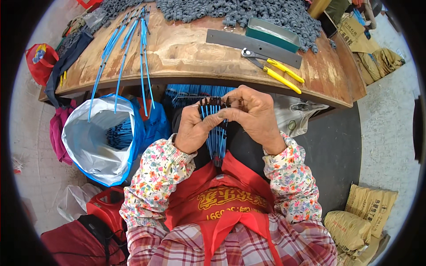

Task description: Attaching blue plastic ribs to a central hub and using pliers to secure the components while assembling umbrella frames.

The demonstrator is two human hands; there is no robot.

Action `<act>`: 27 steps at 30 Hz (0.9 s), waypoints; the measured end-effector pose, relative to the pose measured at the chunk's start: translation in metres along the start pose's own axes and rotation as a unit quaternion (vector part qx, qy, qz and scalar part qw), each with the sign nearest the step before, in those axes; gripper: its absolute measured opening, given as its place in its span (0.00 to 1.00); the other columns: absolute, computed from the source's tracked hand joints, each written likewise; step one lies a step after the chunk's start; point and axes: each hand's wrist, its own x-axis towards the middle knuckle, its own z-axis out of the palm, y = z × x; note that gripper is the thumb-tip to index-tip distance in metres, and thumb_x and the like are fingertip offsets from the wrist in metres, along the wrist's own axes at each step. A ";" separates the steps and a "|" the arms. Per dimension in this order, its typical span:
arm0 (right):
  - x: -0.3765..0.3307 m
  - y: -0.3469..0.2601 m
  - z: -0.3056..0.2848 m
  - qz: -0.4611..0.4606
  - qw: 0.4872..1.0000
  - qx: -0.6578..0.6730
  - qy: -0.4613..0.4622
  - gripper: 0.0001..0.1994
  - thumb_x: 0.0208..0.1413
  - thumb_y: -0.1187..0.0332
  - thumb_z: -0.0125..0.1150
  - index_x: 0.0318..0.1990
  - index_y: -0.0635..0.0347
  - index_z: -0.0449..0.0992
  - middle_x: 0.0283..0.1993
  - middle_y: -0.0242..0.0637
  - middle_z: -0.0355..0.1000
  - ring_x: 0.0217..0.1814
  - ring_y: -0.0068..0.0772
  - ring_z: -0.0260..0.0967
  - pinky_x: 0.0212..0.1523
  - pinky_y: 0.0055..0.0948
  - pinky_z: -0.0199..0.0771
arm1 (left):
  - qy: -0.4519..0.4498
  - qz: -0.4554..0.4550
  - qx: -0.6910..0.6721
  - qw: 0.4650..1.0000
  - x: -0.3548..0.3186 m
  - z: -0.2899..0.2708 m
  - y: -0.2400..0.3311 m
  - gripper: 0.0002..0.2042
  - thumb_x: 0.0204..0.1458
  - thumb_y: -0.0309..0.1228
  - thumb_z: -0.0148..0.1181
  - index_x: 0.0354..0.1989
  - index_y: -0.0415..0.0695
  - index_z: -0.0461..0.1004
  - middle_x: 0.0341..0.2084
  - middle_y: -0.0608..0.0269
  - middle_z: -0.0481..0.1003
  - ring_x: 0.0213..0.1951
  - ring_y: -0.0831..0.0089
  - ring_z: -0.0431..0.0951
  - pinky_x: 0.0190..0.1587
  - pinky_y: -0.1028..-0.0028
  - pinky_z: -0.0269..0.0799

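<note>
**A:** Blue rods, a bunch of them, hang between both hands just below the bench edge. Long axis runs top to bottom, dark caps up by the fingers, free ends down toward the lap.

**B:** Grip?

**A:** Left hand is pinched tight on the bunch near the top. Right hand is closed on the cap row and a thin wire running sideways across it.

**B:** Far along?

**A:** Partway, I'd guess. Several rods sit on the wire, but loose ones lie on the bench, more fill the bag, and the grey parts pile is big.
</note>
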 end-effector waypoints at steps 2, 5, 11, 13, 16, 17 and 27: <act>0.001 0.001 -0.004 0.019 0.998 0.054 -0.013 0.11 0.43 0.79 0.66 0.36 0.68 0.74 0.26 0.27 0.67 0.24 0.12 0.63 0.24 0.15 0.63 | 0.005 -0.026 0.022 0.999 0.002 -0.002 -0.002 0.07 0.53 0.27 0.58 0.35 0.36 0.75 0.27 0.67 0.76 0.31 0.82 0.72 0.35 0.80 0.68; 0.009 -0.002 -0.016 0.029 0.994 0.100 -0.037 0.11 0.45 0.78 0.65 0.38 0.67 0.74 0.26 0.27 0.67 0.24 0.12 0.63 0.24 0.15 0.64 | 0.010 -0.034 0.018 0.999 0.006 -0.005 -0.002 0.07 0.54 0.27 0.57 0.35 0.35 0.75 0.27 0.66 0.76 0.31 0.82 0.72 0.36 0.80 0.68; 0.063 -0.033 -0.058 0.057 0.997 -0.019 -0.038 0.08 0.49 0.75 0.61 0.38 0.67 0.74 0.26 0.30 0.72 0.27 0.16 0.68 0.28 0.20 0.68 | 0.037 -0.044 -0.028 0.998 -0.003 -0.012 -0.003 0.08 0.53 0.27 0.57 0.36 0.35 0.74 0.30 0.61 0.78 0.32 0.77 0.76 0.39 0.77 0.71; 0.096 -0.018 -0.072 -0.007 0.995 -0.104 -0.007 0.08 0.48 0.75 0.60 0.37 0.67 0.75 0.25 0.31 0.71 0.27 0.19 0.68 0.29 0.21 0.68 | 0.022 -0.044 -0.028 0.998 0.002 -0.006 -0.006 0.08 0.53 0.27 0.57 0.36 0.35 0.74 0.30 0.61 0.78 0.33 0.77 0.76 0.39 0.76 0.71; 0.158 0.006 -0.073 -0.153 0.947 -0.281 0.022 0.08 0.46 0.76 0.58 0.36 0.64 0.76 0.26 0.37 0.72 0.29 0.32 0.70 0.32 0.28 0.70 | 0.016 -0.051 -0.022 0.998 0.002 -0.004 -0.004 0.08 0.53 0.27 0.57 0.37 0.34 0.73 0.31 0.59 0.78 0.33 0.76 0.76 0.40 0.76 0.71; 0.176 0.013 -0.071 -0.231 0.897 -0.375 0.032 0.08 0.44 0.77 0.58 0.35 0.63 0.77 0.28 0.42 0.73 0.31 0.40 0.72 0.33 0.34 0.71 | 0.019 -0.057 -0.024 0.998 0.003 -0.003 -0.005 0.08 0.53 0.27 0.57 0.36 0.34 0.73 0.30 0.59 0.78 0.33 0.76 0.76 0.39 0.75 0.72; 0.248 0.049 -0.030 -0.116 0.791 -0.601 0.007 0.08 0.46 0.69 0.55 0.30 0.63 0.78 0.37 0.49 0.73 0.37 0.51 0.74 0.39 0.44 0.76 | 0.053 -0.055 -0.073 0.994 0.004 0.002 0.000 0.07 0.54 0.25 0.55 0.35 0.33 0.74 0.29 0.61 0.77 0.33 0.78 0.75 0.39 0.78 0.70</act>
